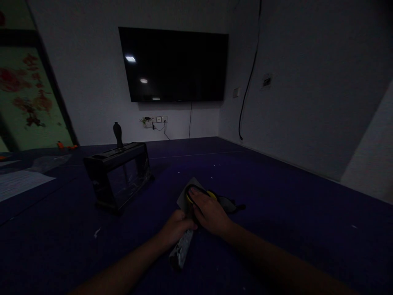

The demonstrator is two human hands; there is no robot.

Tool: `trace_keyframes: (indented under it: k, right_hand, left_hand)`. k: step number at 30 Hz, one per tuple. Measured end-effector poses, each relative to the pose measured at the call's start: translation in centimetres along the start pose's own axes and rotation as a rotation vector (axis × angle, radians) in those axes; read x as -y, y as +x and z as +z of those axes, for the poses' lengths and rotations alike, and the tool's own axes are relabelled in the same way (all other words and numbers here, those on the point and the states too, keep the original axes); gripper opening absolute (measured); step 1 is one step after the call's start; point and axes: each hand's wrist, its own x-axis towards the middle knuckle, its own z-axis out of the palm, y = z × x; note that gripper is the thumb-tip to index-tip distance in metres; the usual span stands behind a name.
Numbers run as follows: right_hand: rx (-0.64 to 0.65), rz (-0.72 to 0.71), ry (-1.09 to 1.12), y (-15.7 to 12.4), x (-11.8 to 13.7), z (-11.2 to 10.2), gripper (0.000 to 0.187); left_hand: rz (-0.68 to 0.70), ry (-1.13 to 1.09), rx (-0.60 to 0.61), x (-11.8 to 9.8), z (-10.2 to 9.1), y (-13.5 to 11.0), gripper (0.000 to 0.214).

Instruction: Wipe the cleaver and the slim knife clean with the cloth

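Note:
In the head view my left hand [178, 229] is closed around the handle [181, 250] of a flat-bladed scraper, which looks like a putty knife. White smears cover the handle, and its dark butt end points toward me. The pale grey blade [193, 181] points away from me. Over the blade my right hand [211, 211] holds a black and yellow pad [211, 194], its fingers laid over the top. Part of the pad and most of the blade are hidden by my fingers. A grey and black flap [229, 205] lies just right of the pad.
A black frame with clear sides and a knob handle [118, 162] stands at left on the dark blue floor [276, 229]. Paper sheets [21, 182] and clear plastic [49, 163] lie farther left. White scraps [97, 233] dot the floor. A cable [250, 78] hangs at right.

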Motion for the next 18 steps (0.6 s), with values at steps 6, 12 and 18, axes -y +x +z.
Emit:
trace_keyframes:
  k: [6, 12, 18]
  right_hand:
    - [0.0, -0.003, 0.006, -0.05, -0.25, 0.33, 0.049]
    - [-0.013, -0.007, -0.006, -0.05, -0.24, 0.46, 0.048]
    - [-0.018, -0.039, -0.001, -0.17, -0.47, 0.48, 0.047]
  left_hand:
    - [0.006, 0.019, -0.001, 0.21, -0.15, 0.32, 0.009]
    - [0.006, -0.072, -0.025, -0.18, 0.17, -0.27, 0.005]
    - [-0.007, -0.121, -0.03, -0.65, 0.38, -0.37, 0.005]
